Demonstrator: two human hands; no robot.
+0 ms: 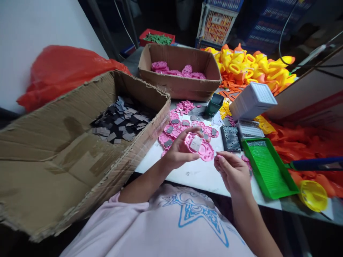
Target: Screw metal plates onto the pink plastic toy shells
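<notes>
1. Cardboard fills the left side: a big torn box point(66, 153) stands at the person's left, and a heap of small grey and black squares point(122, 119) lies in its far corner. A red bag point(61, 67) bulges behind it against the wall.
2. Behind the table's middle stands a smaller box point(178, 84) with pink parts point(177, 70) in it; a red crate point(157, 37) of green pieces sits further back.
3. On the white table point(198, 175), just beside the big box, pink shells point(174, 130) lie spread out, several with a grey square set in them.
4. The left hand point(179, 150) is closed on a pink shell point(199, 146), thumb on top and fingers beneath, holding it just above the table; a grey square point(195, 143) sits in the shell.
5. The right hand point(233, 171) is just right of the shell, fingers curled in and fingertips pinched narrow; whether it holds anything small cannot be told.
6. A dark green cup point(215, 103) stands beyond the shells, with a black studded pad point(230, 138) nearer the hands.
7. Right of the pad lies a green tray point(270, 171), and behind it a white block point(253, 100) leans.
8. Yellow and orange parts point(249, 66) are piled at the far right, with more orange pieces point(302, 142) and a yellow lid point(313, 194) near the table's edge.
</notes>
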